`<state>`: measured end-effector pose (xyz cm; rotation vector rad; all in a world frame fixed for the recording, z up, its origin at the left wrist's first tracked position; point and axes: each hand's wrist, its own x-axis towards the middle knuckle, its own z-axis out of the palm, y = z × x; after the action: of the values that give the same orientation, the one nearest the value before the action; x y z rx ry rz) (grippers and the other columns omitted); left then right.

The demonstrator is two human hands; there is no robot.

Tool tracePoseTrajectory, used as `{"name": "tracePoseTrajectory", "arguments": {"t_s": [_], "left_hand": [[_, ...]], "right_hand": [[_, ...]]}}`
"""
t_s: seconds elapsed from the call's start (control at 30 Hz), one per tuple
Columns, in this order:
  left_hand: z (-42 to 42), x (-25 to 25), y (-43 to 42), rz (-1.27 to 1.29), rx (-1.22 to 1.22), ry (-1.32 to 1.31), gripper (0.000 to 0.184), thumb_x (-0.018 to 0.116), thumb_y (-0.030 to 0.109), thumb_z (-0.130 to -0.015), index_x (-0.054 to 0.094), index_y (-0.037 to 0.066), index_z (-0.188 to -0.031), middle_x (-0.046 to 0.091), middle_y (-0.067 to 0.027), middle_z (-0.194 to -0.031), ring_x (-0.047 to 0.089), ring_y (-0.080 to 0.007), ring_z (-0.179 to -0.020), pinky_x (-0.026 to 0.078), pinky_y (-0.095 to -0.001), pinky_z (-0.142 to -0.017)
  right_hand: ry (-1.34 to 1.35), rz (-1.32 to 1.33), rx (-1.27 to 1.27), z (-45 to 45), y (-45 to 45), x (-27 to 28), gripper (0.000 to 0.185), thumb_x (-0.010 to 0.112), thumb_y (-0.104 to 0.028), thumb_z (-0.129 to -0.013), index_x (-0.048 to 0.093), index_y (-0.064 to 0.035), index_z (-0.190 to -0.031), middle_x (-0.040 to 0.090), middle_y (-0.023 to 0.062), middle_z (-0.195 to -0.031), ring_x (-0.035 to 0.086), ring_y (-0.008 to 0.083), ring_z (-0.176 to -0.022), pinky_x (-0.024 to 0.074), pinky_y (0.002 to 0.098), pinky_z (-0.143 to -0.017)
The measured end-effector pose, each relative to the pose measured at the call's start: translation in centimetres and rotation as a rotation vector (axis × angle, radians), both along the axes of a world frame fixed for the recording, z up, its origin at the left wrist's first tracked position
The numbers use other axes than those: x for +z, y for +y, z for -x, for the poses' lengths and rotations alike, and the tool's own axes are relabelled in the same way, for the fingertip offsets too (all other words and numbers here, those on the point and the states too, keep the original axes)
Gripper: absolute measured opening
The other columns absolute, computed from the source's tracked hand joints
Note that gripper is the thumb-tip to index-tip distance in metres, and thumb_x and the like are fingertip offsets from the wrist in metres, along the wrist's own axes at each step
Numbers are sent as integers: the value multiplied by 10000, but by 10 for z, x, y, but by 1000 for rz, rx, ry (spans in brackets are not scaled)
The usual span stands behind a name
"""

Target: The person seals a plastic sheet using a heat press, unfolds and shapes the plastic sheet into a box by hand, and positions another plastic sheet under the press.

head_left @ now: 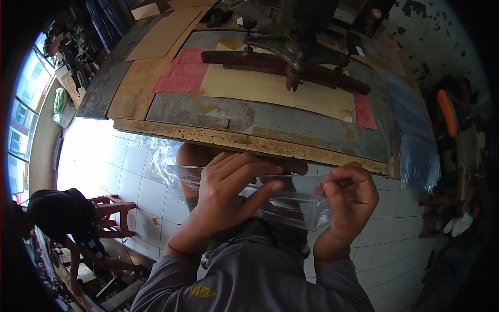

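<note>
One workbench (254, 139), far side of the scene: scuffed grey top, thick pitted wood front edge. One dark metal machine (306, 49) over it, branching arms, long narrow reddish-brown bar (234, 58). Under the bar: one long matte cream sheet (244, 86), two pink areas (182, 71) showing, left and right ends. Flat brown cardboard (161, 39), far left.

One stack of clear, bluish glossy plastic (416, 135) drapes off the bench's right end. One other person (62, 213), near left, beside one red plastic stool (115, 214).

One length of clear plastic film (286, 208), thin, creased, shiny, spans between two hands above the lap, just near of the bench edge. Left hand (228, 190): open, palm down over film, fingers bent, thumb apart. Right hand (348, 200): curled, fingertips pinching film's right end.
</note>
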<state>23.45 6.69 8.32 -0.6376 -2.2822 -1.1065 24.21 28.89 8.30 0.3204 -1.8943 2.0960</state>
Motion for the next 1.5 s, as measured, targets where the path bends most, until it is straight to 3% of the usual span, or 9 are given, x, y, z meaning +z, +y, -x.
{"name": "tracePoseTrajectory", "arguments": {"t_s": [0.17,0.37,0.47,0.57,0.7,0.8,0.97,1.23,1.5], "left_hand": [[7,0,14,-46,-56,1,189,861,134,-822,750,87,-968,719,-24,-830,670,-193,-740,483,-338,-687],[8,-1,15,-69,-38,-113,96,820,65,-856,739,55,-905,735,-47,-834,674,-219,-739,494,-341,-695],[11,-8,14,-79,-27,-66,88,806,79,-879,726,63,-913,711,-36,-816,647,-216,-675,470,-342,-652],[13,-9,14,-93,-47,-31,100,806,84,-876,722,72,-929,701,-25,-810,634,-204,-647,458,-343,-635],[8,-5,18,-67,-60,-19,143,823,80,-846,725,77,-950,712,-14,-825,637,-187,-666,463,-347,-643],[3,-1,22,-40,-58,11,204,838,58,-795,727,76,-966,736,-29,-863,677,-211,-733,500,-351,-688],[4,-1,23,29,-34,146,273,828,22,-768,690,65,-1000,748,-51,-884,698,-238,-736,517,-358,-703],[6,-7,24,85,-2,216,269,835,14,-752,685,81,-965,728,-24,-867,684,-214,-728,500,-339,-680],[6,-6,27,144,41,250,263,827,16,-735,718,100,-960,732,0,-917,688,-182,-758,501,-328,-703]], "right_hand": [[-15,4,12,0,-6,-1,198,705,98,-894,685,32,-1079,693,104,-949,721,158,-809,588,284,-755],[-62,135,76,2,-4,3,249,756,-37,-913,688,38,-1140,717,120,-990,732,197,-877,595,329,-814],[16,47,85,6,0,1,311,770,-91,-910,698,38,-1184,730,125,-1005,735,209,-923,584,333,-842],[134,-246,132,10,9,-3,333,779,-66,-893,712,31,-1205,738,120,-1017,737,202,-938,573,320,-856],[133,-361,187,6,17,-7,329,785,-29,-889,728,13,-1210,749,110,-1038,745,176,-935,573,296,-829],[146,-317,204,4,11,-4,327,808,-5,-852,738,39,-1168,747,114,-973,727,180,-878,563,303,-800],[172,-340,205,0,11,-7,329,785,13,-892,726,28,-1214,743,116,-1013,737,169,-895,578,290,-784],[174,-360,258,1,12,-8,340,728,-5,-936,703,13,-1275,697,109,-1031,714,187,-931,568,319,-811],[181,-352,241,1,10,-7,267,738,15,-916,740,43,-1181,706,133,-1044,701,196,-903,555,304,-778]]}}
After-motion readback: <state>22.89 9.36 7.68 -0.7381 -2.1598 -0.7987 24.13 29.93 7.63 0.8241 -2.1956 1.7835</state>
